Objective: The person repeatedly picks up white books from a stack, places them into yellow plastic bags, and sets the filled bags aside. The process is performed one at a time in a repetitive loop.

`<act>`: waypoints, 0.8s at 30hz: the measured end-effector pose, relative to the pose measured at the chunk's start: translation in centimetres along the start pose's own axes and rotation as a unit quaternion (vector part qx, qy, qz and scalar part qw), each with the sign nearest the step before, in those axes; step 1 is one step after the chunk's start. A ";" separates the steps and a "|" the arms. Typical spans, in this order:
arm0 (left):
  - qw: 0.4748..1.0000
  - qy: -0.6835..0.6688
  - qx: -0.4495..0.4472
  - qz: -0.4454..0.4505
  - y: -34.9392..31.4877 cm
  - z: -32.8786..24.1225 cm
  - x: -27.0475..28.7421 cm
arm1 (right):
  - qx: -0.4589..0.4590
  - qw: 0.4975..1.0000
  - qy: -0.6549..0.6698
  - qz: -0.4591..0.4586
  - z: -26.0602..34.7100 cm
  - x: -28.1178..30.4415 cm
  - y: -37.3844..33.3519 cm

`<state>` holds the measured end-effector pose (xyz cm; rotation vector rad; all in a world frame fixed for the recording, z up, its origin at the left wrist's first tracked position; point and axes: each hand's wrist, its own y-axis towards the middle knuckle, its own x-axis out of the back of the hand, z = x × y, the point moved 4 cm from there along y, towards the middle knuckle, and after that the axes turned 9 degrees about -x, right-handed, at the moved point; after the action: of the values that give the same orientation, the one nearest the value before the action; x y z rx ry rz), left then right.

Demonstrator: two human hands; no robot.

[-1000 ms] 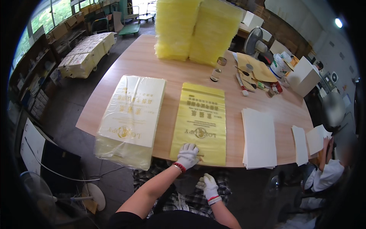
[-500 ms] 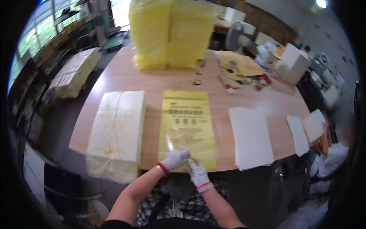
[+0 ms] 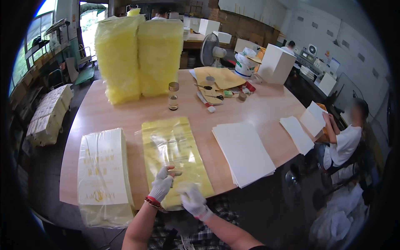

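A clear, shiny plastic bag (image 3: 168, 137) lies over a yellow printed sheet or sleeve at the table's front edge. Over its lower part is my left hand (image 3: 161, 184), in a white glove with bare fingertips, its thumb and forefinger stretched out apart. Nothing shows between those fingers. My right hand (image 3: 193, 201), gloved too, is just to the right over the bag's near edge; motion smears its fingers. To the left lies a stack of bagged white printed packs (image 3: 103, 166). A pile of white sheets (image 3: 243, 153) lies to the right.
Tall yellow stacks wrapped in plastic (image 3: 139, 58) stand at the back left. Near them is a glass jar (image 3: 173, 96). Brown envelopes (image 3: 221, 78), scissors (image 3: 216, 97), a white bucket (image 3: 246, 64) and a fan (image 3: 210, 50) are further back. A seated person (image 3: 348, 137) handles white card at the right.
My view has swung to the right. My hands have come apart, and the left forefinger now points out. The yellow sheet's print, plain before, is now veiled by shiny plastic.
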<state>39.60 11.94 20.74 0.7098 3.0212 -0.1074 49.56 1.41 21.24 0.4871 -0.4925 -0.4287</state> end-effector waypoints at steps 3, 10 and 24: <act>0.991 0.005 -0.129 -0.021 -1.7 -5.1 -1.1 | -0.148 0.965 -0.174 0.125 -7.3 -5.9 -0.8; 0.906 0.350 -0.240 0.002 -4.2 -4.9 0.4 | -0.163 0.942 -0.050 0.289 -4.9 -3.1 -3.7; 0.794 0.399 -0.448 -0.094 -12.9 -9.4 -3.3 | -0.257 0.882 -0.374 0.124 -14.5 22.7 0.5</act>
<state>36.61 -0.36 31.02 0.3677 3.1428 1.9145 75.58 -4.59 18.01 -0.2892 -1.1355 -0.4719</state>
